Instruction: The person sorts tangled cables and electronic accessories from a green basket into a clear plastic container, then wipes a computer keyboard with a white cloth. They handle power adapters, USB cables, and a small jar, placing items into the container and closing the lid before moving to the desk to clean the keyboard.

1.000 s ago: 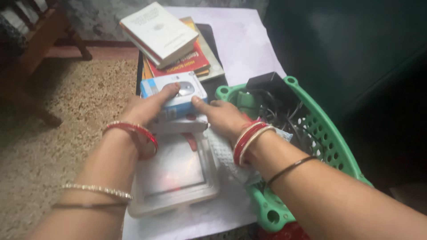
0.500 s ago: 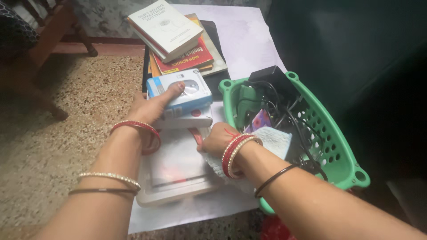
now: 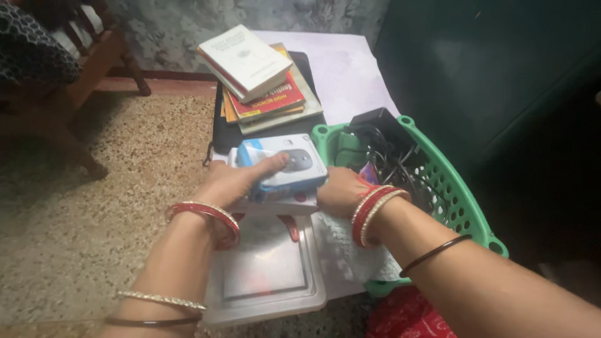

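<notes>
Both hands on a boxed computer mouse.
Left hand (image 3: 235, 183) clamped on the blue-and-white mouse box (image 3: 285, 165), thumb on top; right hand (image 3: 341, 191) curled against its right end. Box atop a white box (image 3: 291, 203) on a clear plastic case (image 3: 266, 275), beside a green basket (image 3: 460, 206).

Close head view, steeply downward

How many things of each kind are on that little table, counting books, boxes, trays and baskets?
Books: 4, stacked at the far end, as far as I can tell
Boxes: 2, a blue and white box on a white box
Clear tray: 1
Green basket: 1
Total: 8
</notes>
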